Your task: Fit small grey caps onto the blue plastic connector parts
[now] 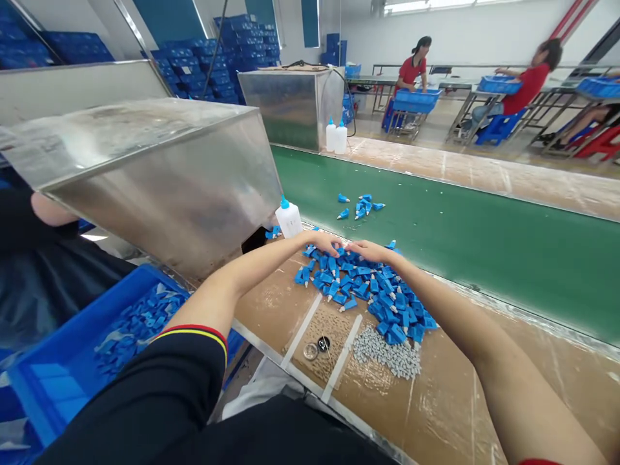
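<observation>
A heap of small blue plastic parts [387, 294] with pale tips lies on the brown worktop [271, 300]. My left hand [327, 242] reaches over the heap's far left side, its fingers apart and bent down onto the parts. Close beside it, my right hand [371, 250] rests over the far edge of the heap with fingers stretched toward the left hand. No part shows clearly gripped in either hand. In front of the heap are many tiny grey pieces [385, 352]. Two small round dishes, one clear [310, 351] and one dark [323, 343], sit on a speckled board [314, 329].
A green conveyor belt [465, 226] runs behind, carrying several blue parts [364, 205]. A white bottle [289, 218] stands by a metal housing [184, 187]. At lower left is a blue crate [58, 349] of parts. People in red sit at far tables.
</observation>
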`<state>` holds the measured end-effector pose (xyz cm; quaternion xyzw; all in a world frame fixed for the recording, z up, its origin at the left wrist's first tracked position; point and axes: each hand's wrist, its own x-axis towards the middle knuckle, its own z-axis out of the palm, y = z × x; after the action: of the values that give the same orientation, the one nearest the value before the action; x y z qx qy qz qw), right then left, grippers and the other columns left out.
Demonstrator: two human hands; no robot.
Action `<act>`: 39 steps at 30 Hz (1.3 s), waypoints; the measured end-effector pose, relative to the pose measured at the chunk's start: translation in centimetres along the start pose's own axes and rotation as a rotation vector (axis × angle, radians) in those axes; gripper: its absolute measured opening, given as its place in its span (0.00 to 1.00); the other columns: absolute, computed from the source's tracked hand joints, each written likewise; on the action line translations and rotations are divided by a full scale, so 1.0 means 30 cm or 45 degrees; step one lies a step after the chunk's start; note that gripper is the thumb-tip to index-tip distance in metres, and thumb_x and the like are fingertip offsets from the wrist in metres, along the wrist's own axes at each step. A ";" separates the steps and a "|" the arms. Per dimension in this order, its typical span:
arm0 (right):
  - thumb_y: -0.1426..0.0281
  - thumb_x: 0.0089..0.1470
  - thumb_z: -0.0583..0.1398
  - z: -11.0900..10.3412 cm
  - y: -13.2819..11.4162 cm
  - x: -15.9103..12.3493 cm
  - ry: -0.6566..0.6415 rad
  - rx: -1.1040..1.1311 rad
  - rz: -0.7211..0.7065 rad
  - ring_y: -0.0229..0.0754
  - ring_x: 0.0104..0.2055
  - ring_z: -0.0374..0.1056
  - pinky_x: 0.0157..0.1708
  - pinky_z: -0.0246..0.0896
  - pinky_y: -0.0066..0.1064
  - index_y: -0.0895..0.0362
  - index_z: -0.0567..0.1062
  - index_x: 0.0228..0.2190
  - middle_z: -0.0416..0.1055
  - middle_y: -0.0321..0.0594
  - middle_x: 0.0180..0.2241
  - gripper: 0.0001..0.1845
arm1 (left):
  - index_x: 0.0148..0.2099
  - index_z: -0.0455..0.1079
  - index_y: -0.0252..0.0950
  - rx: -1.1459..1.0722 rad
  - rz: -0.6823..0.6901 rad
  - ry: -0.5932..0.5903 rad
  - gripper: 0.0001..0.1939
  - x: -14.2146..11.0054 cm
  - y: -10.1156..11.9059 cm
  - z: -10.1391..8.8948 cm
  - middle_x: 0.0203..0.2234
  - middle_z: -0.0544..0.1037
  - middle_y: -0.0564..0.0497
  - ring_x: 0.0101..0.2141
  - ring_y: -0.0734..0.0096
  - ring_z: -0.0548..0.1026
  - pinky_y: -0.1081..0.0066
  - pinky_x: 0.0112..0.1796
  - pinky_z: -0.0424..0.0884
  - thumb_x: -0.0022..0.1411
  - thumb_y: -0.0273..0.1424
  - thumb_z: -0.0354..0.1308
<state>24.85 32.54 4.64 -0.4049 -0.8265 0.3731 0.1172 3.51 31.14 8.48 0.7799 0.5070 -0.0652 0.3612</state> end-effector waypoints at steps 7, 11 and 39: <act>0.52 0.63 0.56 -0.150 0.036 -0.141 0.140 -0.231 0.250 0.51 0.54 0.71 0.57 0.63 0.39 0.56 0.76 0.53 0.75 0.47 0.53 0.26 | 0.52 0.77 0.44 0.166 -0.189 -0.122 0.25 -0.046 0.016 -0.131 0.44 0.83 0.51 0.44 0.61 0.79 0.71 0.44 0.75 0.52 0.43 0.65; 0.50 0.55 0.63 -0.214 0.130 -0.201 0.203 -0.367 0.580 0.59 0.56 0.69 0.57 0.62 0.45 0.60 0.68 0.60 0.67 0.60 0.57 0.38 | 0.68 0.61 0.43 0.257 -0.325 0.116 0.38 0.027 0.008 -0.171 0.61 0.71 0.42 0.54 0.52 0.75 0.64 0.52 0.72 0.57 0.46 0.61; 0.64 0.60 0.58 -0.200 0.121 -0.313 0.299 -0.553 0.374 0.49 0.45 0.71 0.46 0.65 0.37 0.54 0.74 0.45 0.74 0.46 0.42 0.13 | 0.58 0.71 0.41 0.206 -0.007 0.199 0.22 0.149 0.131 -0.152 0.49 0.80 0.49 0.48 0.61 0.78 0.68 0.51 0.72 0.62 0.35 0.58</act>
<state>35.98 30.00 7.23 -0.5764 -0.8003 0.1507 0.0673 7.72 36.45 11.69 0.8078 0.5289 -0.0457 0.2562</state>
